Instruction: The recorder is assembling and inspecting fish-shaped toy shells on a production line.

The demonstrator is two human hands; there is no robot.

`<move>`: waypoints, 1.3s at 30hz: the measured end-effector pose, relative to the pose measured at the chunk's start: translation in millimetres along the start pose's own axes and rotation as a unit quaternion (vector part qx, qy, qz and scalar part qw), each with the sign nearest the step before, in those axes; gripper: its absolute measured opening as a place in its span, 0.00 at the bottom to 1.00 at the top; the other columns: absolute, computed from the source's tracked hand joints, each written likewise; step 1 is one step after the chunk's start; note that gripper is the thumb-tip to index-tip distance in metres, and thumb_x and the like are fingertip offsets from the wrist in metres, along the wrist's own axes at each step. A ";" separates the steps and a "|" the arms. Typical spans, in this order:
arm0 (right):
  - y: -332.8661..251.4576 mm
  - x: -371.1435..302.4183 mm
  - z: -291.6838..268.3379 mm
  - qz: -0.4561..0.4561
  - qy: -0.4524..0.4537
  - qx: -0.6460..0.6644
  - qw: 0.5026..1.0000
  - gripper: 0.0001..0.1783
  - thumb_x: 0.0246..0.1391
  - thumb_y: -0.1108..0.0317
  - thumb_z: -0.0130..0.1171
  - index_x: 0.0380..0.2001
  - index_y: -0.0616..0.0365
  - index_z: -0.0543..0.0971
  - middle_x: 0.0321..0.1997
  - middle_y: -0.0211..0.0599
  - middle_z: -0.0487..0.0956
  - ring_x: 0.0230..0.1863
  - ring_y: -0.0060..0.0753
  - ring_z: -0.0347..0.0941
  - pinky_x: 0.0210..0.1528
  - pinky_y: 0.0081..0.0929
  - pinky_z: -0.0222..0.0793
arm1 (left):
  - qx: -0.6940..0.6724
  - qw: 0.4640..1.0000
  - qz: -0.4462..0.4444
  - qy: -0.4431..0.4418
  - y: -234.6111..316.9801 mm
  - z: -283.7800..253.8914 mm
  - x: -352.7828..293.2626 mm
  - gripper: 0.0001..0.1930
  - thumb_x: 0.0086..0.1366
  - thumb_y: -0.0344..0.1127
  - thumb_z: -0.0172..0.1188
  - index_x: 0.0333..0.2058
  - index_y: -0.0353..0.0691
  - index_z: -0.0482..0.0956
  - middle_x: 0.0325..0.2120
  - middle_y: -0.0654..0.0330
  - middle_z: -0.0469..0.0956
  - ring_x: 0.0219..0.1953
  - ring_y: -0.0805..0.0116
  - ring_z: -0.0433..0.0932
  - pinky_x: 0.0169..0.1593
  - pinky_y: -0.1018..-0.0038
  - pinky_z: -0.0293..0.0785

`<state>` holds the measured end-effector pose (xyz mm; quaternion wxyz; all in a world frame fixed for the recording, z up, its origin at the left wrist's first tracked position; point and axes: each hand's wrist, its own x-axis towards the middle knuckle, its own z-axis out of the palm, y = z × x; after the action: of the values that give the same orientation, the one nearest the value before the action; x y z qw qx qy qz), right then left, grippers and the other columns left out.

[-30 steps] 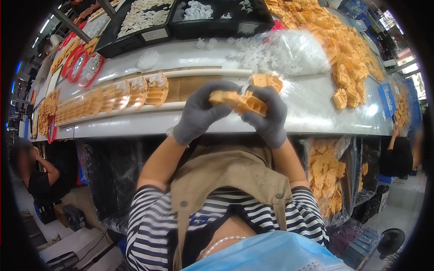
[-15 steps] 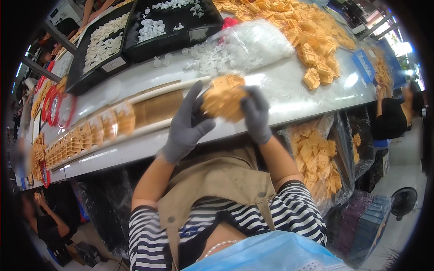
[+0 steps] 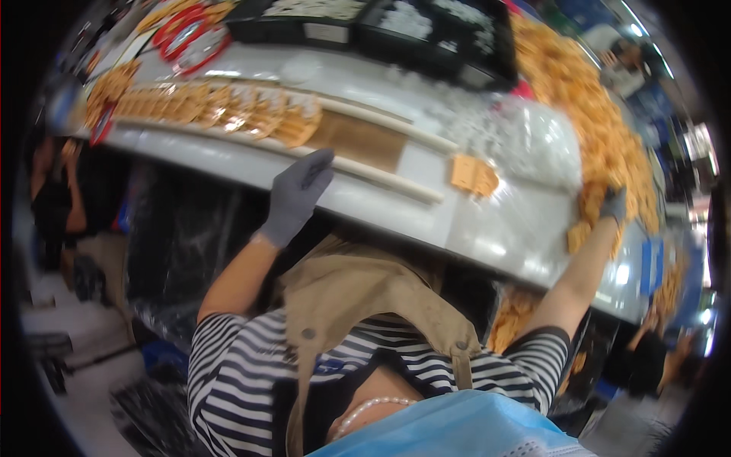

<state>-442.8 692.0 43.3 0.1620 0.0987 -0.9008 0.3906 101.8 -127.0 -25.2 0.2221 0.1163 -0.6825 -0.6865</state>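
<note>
My left hand [image 3: 298, 189], in a grey glove, hovers at the near white rail [image 3: 381, 179], its fingers curled together with nothing seen in them. Far to the right, my right hand [image 3: 613, 204], also gloved, reaches into a large heap of orange plastic parts [image 3: 563, 84]. Its fingers are blurred and partly hidden against the heap. One orange plastic part [image 3: 474, 177] lies alone on the white table between my hands. A row of similar orange parts [image 3: 263, 110], some with white pieces on them, stands between the two rails to the left.
Black trays [image 3: 438, 46] with white small parts stand at the back. A clear plastic bag [image 3: 537, 141] and loose white parts [image 3: 464, 114] lie before them. Red rings [image 3: 183, 38] are at the far left. Below the table edge sits a bag of orange parts [image 3: 514, 316].
The orange part once held between both hands now lies on the table. My right hand has moved right to the heap; the left is lower, by the rail. The view has turned.
</note>
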 end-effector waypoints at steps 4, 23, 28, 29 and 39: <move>-103.5 -51.2 218.0 -0.046 0.031 -0.285 0.957 0.26 0.57 0.48 0.48 0.53 0.53 0.70 0.40 0.57 0.77 0.44 0.60 0.72 0.43 0.44 0.68 | 0.144 0.982 0.004 0.122 33.8 -19.6 -32.9 0.17 0.61 0.28 0.59 0.49 0.33 0.74 0.42 0.56 0.79 0.44 0.72 0.78 0.49 0.77 0.73; -385.1 -308.0 299.6 0.060 0.063 0.326 0.941 0.12 0.58 0.72 0.53 0.43 0.65 0.75 0.39 0.37 0.77 0.36 0.26 0.72 0.39 0.22 0.72 | 0.692 0.712 0.104 0.062 1.6 -23.1 16.8 0.29 0.57 0.59 0.55 0.52 0.49 0.71 0.56 0.51 0.64 0.60 0.50 0.60 0.63 0.40 0.40; -416.6 -331.2 321.5 0.000 -0.048 0.285 0.957 0.11 0.56 0.76 0.52 0.43 0.65 0.76 0.39 0.34 0.77 0.38 0.24 0.73 0.40 0.19 0.71 | 0.629 0.755 0.184 0.030 2.6 2.2 12.8 0.29 0.54 0.55 0.60 0.50 0.47 0.70 0.55 0.50 0.63 0.56 0.51 0.63 0.62 0.45 0.47; -427.9 -329.4 324.7 -0.018 -0.091 0.261 0.961 0.11 0.56 0.76 0.53 0.43 0.63 0.76 0.40 0.35 0.78 0.39 0.24 0.73 0.41 0.20 0.71 | 0.623 0.759 0.188 0.024 4.0 4.9 12.5 0.29 0.54 0.55 0.60 0.50 0.47 0.70 0.55 0.50 0.63 0.56 0.51 0.63 0.62 0.45 0.47; -464.6 -279.6 342.9 -0.241 -0.336 -0.127 0.902 0.38 0.38 0.64 0.68 0.57 0.51 0.68 0.54 0.45 0.71 0.55 0.48 0.67 0.56 0.39 0.63 | 0.482 0.844 0.222 0.078 25.0 16.6 35.4 0.37 0.53 0.43 0.64 0.60 0.43 0.58 0.58 0.42 0.57 0.53 0.46 0.66 0.54 0.59 0.67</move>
<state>-115.6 140.2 31.9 -0.0502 0.4167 -0.8925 0.1655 66.8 -128.0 5.2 0.3371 0.1077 -0.9153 -0.1923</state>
